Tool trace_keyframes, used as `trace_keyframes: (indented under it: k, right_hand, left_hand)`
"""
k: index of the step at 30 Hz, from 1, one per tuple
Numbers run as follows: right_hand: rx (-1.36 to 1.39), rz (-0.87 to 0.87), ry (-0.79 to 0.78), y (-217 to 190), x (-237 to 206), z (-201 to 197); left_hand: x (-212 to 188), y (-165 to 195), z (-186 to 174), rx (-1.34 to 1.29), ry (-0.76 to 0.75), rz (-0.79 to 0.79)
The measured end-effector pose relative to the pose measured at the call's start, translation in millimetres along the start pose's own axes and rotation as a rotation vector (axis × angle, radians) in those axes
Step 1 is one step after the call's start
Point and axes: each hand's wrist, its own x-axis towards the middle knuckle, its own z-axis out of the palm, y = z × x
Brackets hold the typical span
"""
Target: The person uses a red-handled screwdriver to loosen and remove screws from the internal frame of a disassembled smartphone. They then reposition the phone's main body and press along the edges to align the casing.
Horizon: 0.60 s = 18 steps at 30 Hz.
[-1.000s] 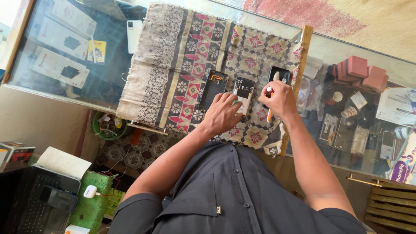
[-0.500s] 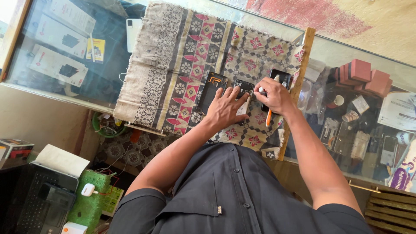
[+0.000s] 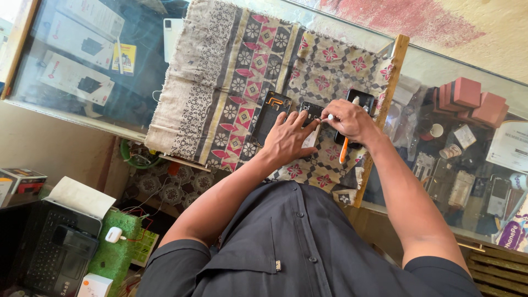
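While held, screwdriver orange handle toward wearer

I count two hands: my left hand and right hand. On one patterned cloth I count three dark phone parts: one open back shell, one phone body, one further black piece. One orange-handled tool lies there. Under the glass surface I count four pink boxes. At lower left I see one laptop and one green mat.
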Motion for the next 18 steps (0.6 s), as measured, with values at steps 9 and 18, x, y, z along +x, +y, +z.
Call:
trace_keyframes:
  k: [9, 18]
  right_hand:
    - [0.001, -0.016, -0.028, 3.7, 4.4, 0.5]
    - [0.048, 0.014, -0.02, 5.8, 3.3, 0.5]
  left_hand:
    - [0.8, -2.8, 0.6, -0.005, -0.009, 0.004]
    - [-1.8, -5.6, 2.5, -0.033, 0.029, 0.002]
